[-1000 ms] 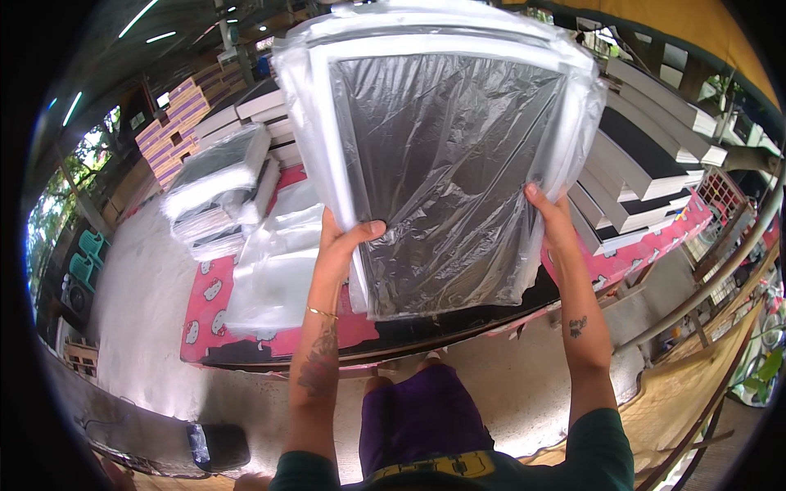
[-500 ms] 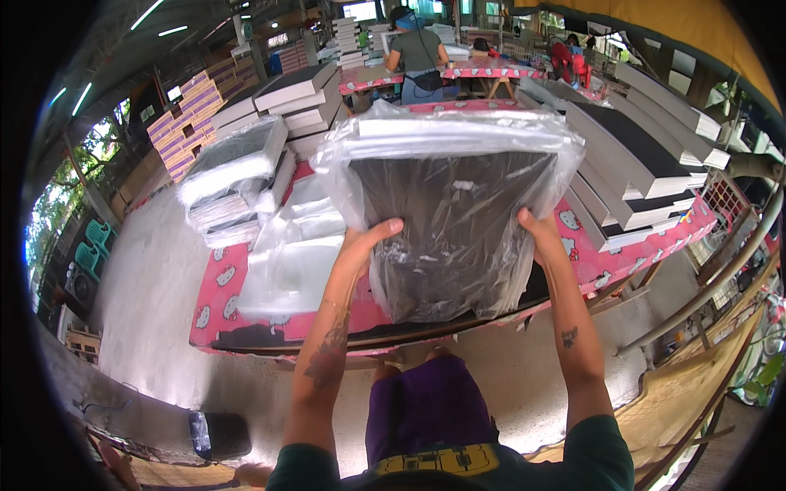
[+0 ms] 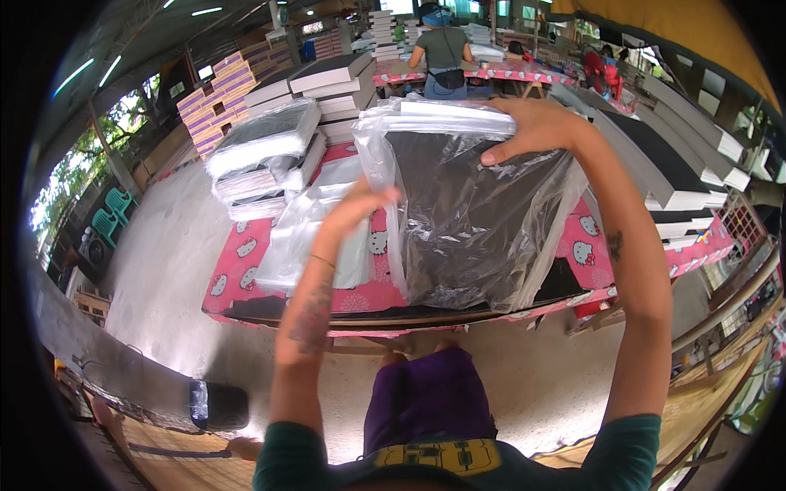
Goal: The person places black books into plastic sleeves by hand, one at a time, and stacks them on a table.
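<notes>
A wide, flat black panel [image 3: 467,217] with white layered edges at its far end lies inside a loose clear plastic bag [image 3: 540,270] in front of me. Its near edge is by the table's front edge. My right hand [image 3: 540,131] grips the far right corner, thumb on the black face and fingers over the far edge. Blurred by motion, my left hand [image 3: 356,209] is beside the bag's left edge with its thumb toward the plastic; its other fingers are unclear. Flat clear plastic bags [image 3: 319,237] lie on the table under and beside my left arm.
Bagged black panels [image 3: 266,147] are stacked at the left, with unwrapped stacks [image 3: 332,74] behind. More grey-edged stacks [image 3: 651,155] fill the right side of the pink patterned table [image 3: 237,254]. A person [image 3: 444,53] stands at a farther table. Cartons [image 3: 217,102] are piled at the far left.
The bagged panel has shifted nearer the table. My right hand has gone from its right side to the far right corner; my left hand has moved off its face to the left edge.
</notes>
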### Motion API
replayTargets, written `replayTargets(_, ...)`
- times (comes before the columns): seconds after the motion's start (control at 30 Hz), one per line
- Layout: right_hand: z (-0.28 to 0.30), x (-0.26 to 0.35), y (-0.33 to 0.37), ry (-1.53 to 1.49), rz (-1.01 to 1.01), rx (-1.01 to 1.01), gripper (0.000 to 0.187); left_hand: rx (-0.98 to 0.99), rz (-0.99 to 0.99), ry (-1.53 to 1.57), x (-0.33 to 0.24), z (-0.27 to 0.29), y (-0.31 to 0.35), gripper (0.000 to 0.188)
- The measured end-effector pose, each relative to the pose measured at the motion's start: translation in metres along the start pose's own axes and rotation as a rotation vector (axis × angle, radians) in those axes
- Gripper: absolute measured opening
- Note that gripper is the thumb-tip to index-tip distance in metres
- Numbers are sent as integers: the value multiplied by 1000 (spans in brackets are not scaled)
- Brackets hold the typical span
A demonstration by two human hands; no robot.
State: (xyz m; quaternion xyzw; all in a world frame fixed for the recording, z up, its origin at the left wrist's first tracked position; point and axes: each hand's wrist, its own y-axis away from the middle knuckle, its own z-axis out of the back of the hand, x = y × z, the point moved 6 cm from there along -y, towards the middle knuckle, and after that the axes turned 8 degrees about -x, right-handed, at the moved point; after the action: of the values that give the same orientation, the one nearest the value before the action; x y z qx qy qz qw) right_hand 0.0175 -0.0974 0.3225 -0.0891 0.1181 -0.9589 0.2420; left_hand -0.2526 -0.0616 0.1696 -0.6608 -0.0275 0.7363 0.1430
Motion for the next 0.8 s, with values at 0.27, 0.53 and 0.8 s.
replayTargets(0.27,-3,1,-4,38,40,-72,102,-139,-879,-703,-281,-53,-40,81)
replayTargets(0.53,-6,-1,6,67,48,-48,116,113,-726,-1107,-137,-96,-85,77)
replayTargets(0.8,71,4,-6,-50,-31,-144,101,305,-193,-1117,-156,-109,-49,87)
